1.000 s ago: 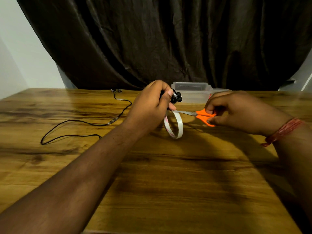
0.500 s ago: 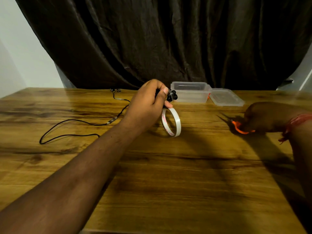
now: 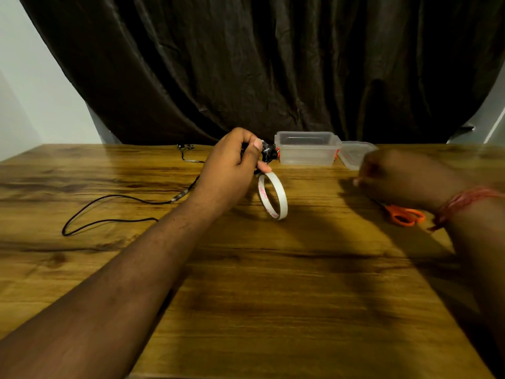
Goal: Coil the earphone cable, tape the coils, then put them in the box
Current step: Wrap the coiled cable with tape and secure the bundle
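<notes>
Left hand (image 3: pixel 232 170): gripped coiled earphones (image 3: pixel 266 153); tape roll (image 3: pixel 272 195) hung just below.
Right hand (image 3: pixel 396 176): blurred, grip unclear, above orange scissors (image 3: pixel 404 214).
Box (image 3: pixel 306 147): open, just beyond left hand.
Loose cable (image 3: pixel 109 212): left, on desk (image 3: pixel 273 296).

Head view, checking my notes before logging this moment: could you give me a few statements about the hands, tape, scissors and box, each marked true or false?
1. The left hand grips the coiled earphones. True.
2. The tape roll lies inside the box. False: it hangs below the left hand, in front of the box.
3. The right hand holds the scissors. False: they lie on the table.
4. The box is open, its lid beside it. True.
5. A second cable lies uncoiled on the table. True.
</notes>
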### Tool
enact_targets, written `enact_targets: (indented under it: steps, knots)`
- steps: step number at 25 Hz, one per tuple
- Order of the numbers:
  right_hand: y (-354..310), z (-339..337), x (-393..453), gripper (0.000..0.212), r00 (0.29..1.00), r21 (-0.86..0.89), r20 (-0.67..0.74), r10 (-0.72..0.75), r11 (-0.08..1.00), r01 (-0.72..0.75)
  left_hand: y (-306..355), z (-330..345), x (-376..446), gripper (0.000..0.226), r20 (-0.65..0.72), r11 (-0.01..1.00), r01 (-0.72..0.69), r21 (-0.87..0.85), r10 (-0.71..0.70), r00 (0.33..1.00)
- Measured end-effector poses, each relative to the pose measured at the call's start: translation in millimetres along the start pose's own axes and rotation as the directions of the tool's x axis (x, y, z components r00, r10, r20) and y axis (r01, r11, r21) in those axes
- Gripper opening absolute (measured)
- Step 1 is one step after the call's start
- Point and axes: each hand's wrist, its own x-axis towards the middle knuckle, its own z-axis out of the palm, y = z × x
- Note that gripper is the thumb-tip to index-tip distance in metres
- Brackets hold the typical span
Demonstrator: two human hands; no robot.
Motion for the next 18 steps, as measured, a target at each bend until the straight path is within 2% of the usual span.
enact_targets:
  steps: [1, 3, 6, 9, 11, 14, 18]
  knots:
    - [-11.0, 8.2, 0.4, 0.019, 0.997, 0.176, -0.053, -0.049, 0.983, 0.058, 0.1, 0.5, -0.1, 0.017, 0.002, 1.0, -0.012, 0.001, 0.012, 1.0]
    - [-40.1, 28.7, -3.3, 0.022, 0.988, 0.571, -0.023, -0.153, 0.809, 0.138, 0.4, 2.2, -1.0, 0.014, 0.002, 0.998, -0.052, 0.018, 0.052, 0.999]
    - [-65.4, 52.6, -7.2, 0.023, 0.98, 0.855, 0.042, -0.197, 0.515, 0.067, 2.3, 3.9, -3.4, 0.013, 0.008, 0.992, -0.118, 0.046, 0.118, 0.993]
    - [-68.3, 53.4, -7.3, 0.024, 0.971, 0.954, 0.122, -0.205, 0.293, -0.058, 4.2, 4.7, -4.3, 0.014, 0.02, 0.986, -0.16, 0.044, 0.159, 0.987]
    - [-66.8, 56.6, -5.2, 0.026, 0.968, 0.972, 0.154, -0.2, 0.206, -0.112, 5.1, 5.6, -4.8, 0.015, 0.028, 0.982, -0.181, 0.046, 0.18, 0.983]
    - [-66.1, 61.7, -2.3, 0.032, 0.964, 0.975, 0.161, -0.21, 0.184, -0.123, 8.3, 6.4, -6.3, 0.016, 0.042, 0.981, -0.191, 0.039, 0.189, 0.981]
    - [-63.3, 61.7, -2.3, 0.031, 0.963, 0.978, 0.154, -0.222, 0.173, -0.117, 9.2, 5.8, -6.7, 0.015, 0.026, 0.982, -0.185, 0.035, 0.184, 0.983]
